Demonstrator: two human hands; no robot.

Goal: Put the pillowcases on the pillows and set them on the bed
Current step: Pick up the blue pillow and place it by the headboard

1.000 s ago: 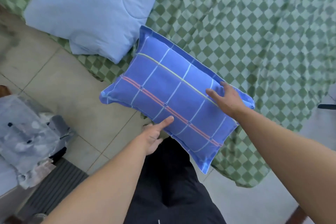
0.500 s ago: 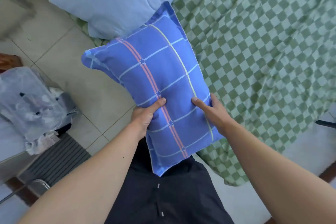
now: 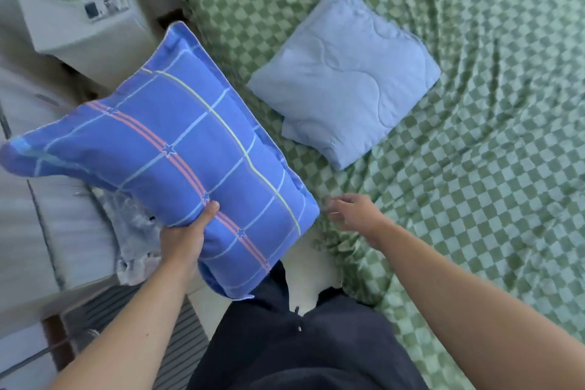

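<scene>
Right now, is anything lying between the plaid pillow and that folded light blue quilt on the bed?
Nothing lies there. In the head view, only bare green checkered sheet shows between the blue plaid pillow and the folded light blue quilt.

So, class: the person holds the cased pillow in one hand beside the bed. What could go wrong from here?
1. Only the left hand grips the blue plaid pillow, at its near edge. The far corner droops, so it may slip and fall to the floor.
2. The folded pale blue quilt lies on the green checked bedsheet. A careless toss could land the pillow on it.
</scene>
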